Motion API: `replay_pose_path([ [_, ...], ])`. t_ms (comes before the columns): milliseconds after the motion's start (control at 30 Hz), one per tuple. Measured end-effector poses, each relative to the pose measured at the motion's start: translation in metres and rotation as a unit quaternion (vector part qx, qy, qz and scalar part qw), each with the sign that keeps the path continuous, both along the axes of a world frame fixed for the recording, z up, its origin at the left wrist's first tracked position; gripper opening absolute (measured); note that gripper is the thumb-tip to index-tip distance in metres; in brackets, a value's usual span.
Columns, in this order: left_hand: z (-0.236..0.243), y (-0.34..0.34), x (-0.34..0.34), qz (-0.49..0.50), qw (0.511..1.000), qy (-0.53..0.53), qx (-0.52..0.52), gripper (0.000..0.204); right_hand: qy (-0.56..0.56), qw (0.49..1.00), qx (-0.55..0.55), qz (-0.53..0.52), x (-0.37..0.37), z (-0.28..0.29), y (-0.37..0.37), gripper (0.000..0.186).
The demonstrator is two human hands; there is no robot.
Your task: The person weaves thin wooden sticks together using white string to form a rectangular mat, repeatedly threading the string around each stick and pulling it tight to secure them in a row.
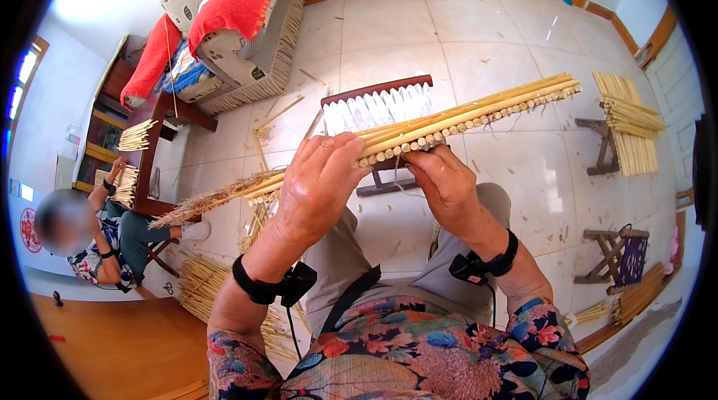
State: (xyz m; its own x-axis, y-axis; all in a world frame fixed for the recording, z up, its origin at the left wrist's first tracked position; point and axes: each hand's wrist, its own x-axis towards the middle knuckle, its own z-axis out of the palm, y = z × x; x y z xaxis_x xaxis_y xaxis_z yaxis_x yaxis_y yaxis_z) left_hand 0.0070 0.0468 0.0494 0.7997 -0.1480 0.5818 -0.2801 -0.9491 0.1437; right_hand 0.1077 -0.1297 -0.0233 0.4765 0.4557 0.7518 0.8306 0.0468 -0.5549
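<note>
In front of me I hold a long row of straw-coloured stalks (471, 119), slanting from lower left to upper right. Round cut ends line its near edge, and brushy tips (224, 196) hang off at the left. My left hand (318, 179) is closed around the stalks left of the middle, fingers over the top. With bent fingers pressed together, my right hand (446, 187) grips the row's lower edge near the middle. A thin strand dangles between the hands. My right fingertips are partly hidden beneath the row.
Beyond the row stands a folding stool (378, 108) with white webbing. Stalk bundles lie on a stool (624, 127) at right and on the floor (202, 280) at left. A purple-seated stool (632, 258) stands right. A person (120, 246) handles stalks at a dark table (158, 112).
</note>
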Motion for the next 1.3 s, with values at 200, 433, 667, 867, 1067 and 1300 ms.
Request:
replay_pose_path([
  [200, 0.001, -0.005, -0.003, -0.004, 1.0, 0.009, -0.006, 0.036, 0.044, 0.999, -0.014, 0.021, -0.002, 0.003, -0.006, 0.027],
  [433, -0.003, -0.011, -0.009, 0.001, 0.999, 0.012, -0.031, 0.037, 0.185, 0.975, -0.111, 0.05, -0.01, 0.0, -0.037, 0.025],
  [667, -0.006, -0.015, -0.013, -0.001, 0.999, 0.016, -0.052, 0.037, 0.236, 0.96, -0.134, 0.072, -0.014, 0.002, -0.047, 0.029],
  [867, -0.008, -0.017, -0.016, -0.004, 0.999, 0.005, -0.046, 0.039, 0.192, 0.97, -0.134, 0.071, -0.015, 0.003, -0.052, 0.031],
  [1067, -0.008, -0.021, -0.02, 0.0, 0.997, 0.025, -0.072, 0.039, 0.164, 0.978, -0.112, 0.065, -0.019, 0.008, -0.052, 0.024],
  [1300, -0.006, -0.023, -0.018, -0.015, 0.998, -0.003, -0.061, 0.037, 0.18, 0.975, -0.11, 0.067, -0.021, 0.007, -0.053, 0.025],
])
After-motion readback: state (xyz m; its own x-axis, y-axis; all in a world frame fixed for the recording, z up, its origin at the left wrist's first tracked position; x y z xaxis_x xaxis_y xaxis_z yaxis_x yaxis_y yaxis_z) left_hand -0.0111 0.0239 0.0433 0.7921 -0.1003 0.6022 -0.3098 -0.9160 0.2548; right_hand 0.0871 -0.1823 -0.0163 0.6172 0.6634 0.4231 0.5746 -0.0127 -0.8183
